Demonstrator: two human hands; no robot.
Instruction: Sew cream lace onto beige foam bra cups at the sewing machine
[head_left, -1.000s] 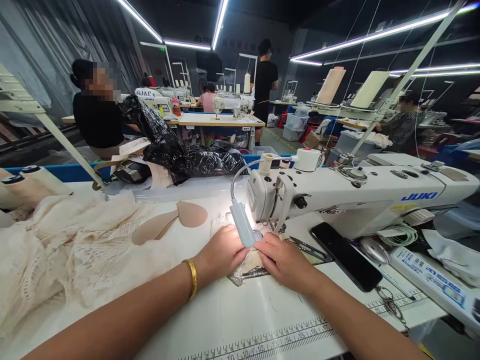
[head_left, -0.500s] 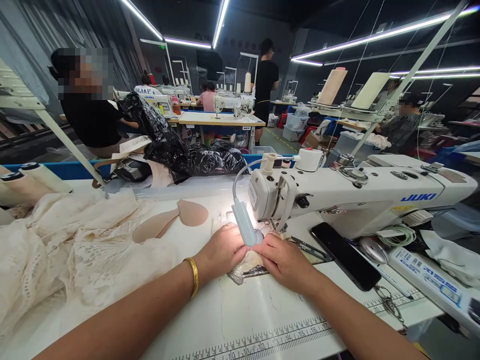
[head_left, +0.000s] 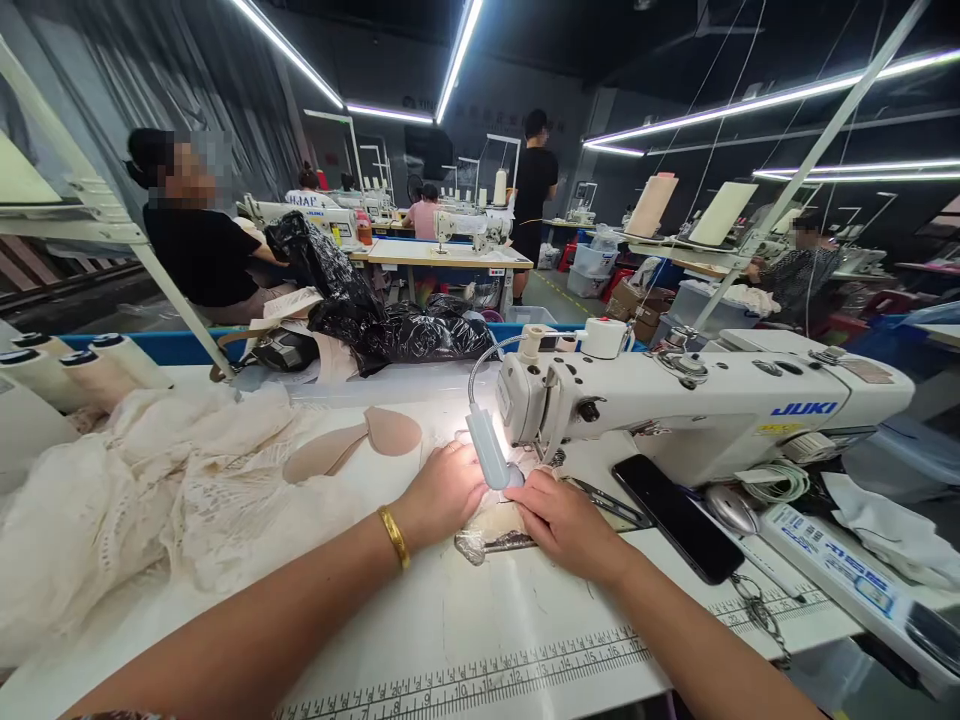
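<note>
A white sewing machine (head_left: pixel 675 395) stands across the table, its lit lamp (head_left: pixel 487 447) hanging over the needle area. Beneath the lamp lies a small cream fabric piece (head_left: pixel 499 518). My left hand (head_left: pixel 445 490), with a gold bangle at the wrist, rests on the fabric at its left, fingers bent and partly behind the lamp. On the right side my right hand (head_left: pixel 564 520) pinches the fabric edge with thumb and forefinger close together. The needle is hidden.
Cream lace (head_left: pixel 225 500) is heaped at left beside beige pads (head_left: pixel 390 430). Right of my hands are black tweezers (head_left: pixel 611 502), a phone (head_left: pixel 679 515) and a boxy white item (head_left: pixel 847 580). Thread cones (head_left: pixel 120 365) and a black plastic bag (head_left: pixel 420 335) sit behind. Other people work beyond.
The camera view has shifted slightly, moving the machine left and the background down in the picture. Both hands stay at the fabric under the lamp, with the left fingers slightly shifted.
</note>
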